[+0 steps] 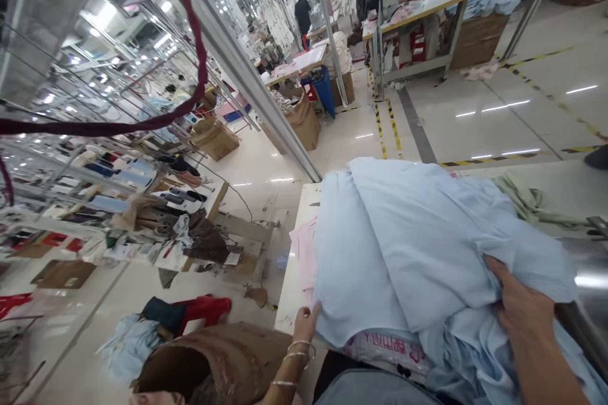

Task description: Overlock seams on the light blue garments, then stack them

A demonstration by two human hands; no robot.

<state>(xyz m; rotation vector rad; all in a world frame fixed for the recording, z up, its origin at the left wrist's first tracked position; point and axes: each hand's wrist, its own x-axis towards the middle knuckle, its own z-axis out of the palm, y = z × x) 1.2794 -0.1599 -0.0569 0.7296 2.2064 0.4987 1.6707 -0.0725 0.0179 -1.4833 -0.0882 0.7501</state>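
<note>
A large piece of light blue fabric (408, 234) lies spread and partly folded over the table before me, with its loose folds bunched towards the lower right. At its near left corner, my left hand (305, 323), with bracelets at the wrist, pinches the edge. My right hand (525, 304) grips the gathered cloth on the right side; folds hide some of its fingertips. Pink fabric (305, 253) sticks out from under the blue on the left. Below the near edge shows a clear plastic bag with red print (389, 347).
An open cardboard barrel (237, 354) stands left of the table, beside blue and red garments (190, 316) on the floor. A metal post (247, 76) rises past the table's far left corner. Green fabric (532, 199) lies at the right. A co-worker sews at a far table (456, 0).
</note>
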